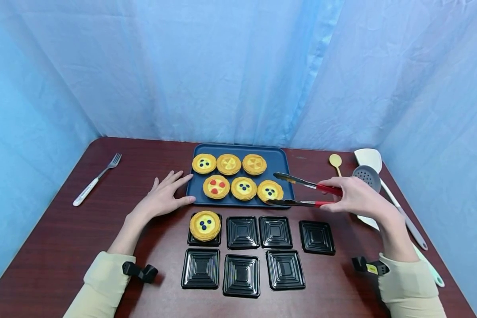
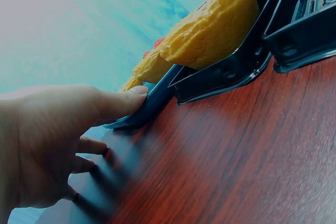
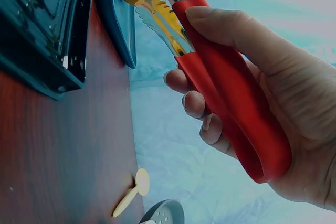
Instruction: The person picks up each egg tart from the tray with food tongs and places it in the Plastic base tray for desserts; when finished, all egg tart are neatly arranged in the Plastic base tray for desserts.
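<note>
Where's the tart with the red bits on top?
In the head view, the red-topped tart sits at the left end of the near row on the blue tray, just left of a dark-dotted tart.

Head view bright, evenly lit; pale sheen on tabletop (image 1: 163, 304), soft shadows beside sleeves (image 1: 107, 278). Left wrist view hazy, curtain (image 2: 63, 24) washed out, shadows under left hand (image 2: 52, 135). Right wrist view dimmer; glints on black tray (image 3: 52, 24).
</note>
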The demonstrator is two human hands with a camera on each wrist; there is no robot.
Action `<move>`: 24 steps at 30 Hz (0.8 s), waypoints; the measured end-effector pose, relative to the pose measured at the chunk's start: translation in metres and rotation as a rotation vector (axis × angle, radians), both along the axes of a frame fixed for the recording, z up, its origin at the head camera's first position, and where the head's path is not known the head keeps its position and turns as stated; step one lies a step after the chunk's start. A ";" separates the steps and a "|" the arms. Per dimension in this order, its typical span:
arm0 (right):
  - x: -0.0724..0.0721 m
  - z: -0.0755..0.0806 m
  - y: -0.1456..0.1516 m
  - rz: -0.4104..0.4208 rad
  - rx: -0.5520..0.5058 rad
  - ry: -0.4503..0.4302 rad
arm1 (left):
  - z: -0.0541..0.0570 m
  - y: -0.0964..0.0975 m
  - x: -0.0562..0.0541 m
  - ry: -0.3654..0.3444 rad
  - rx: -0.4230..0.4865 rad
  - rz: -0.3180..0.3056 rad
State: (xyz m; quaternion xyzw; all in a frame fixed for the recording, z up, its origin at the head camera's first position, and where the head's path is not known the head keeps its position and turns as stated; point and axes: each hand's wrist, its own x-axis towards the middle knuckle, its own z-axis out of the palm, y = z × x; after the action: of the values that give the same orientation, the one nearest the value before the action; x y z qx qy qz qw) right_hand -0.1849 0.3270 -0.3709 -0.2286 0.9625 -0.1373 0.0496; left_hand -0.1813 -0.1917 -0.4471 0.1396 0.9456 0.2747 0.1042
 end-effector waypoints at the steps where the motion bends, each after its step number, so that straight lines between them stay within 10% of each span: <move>1: 0.000 0.000 0.000 0.002 0.004 -0.002 | 0.000 0.000 0.000 0.000 0.001 0.001; 24: 0.001 -0.001 -0.007 0.006 0.035 -0.020 | 0.000 0.000 0.000 -0.008 -0.004 0.001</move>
State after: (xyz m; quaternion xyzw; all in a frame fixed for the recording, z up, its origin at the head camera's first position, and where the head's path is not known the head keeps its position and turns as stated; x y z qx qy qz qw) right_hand -0.1838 0.3198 -0.3724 -0.2290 0.9635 -0.1227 0.0638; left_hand -0.1816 -0.1921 -0.4471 0.1381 0.9458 0.2735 0.1079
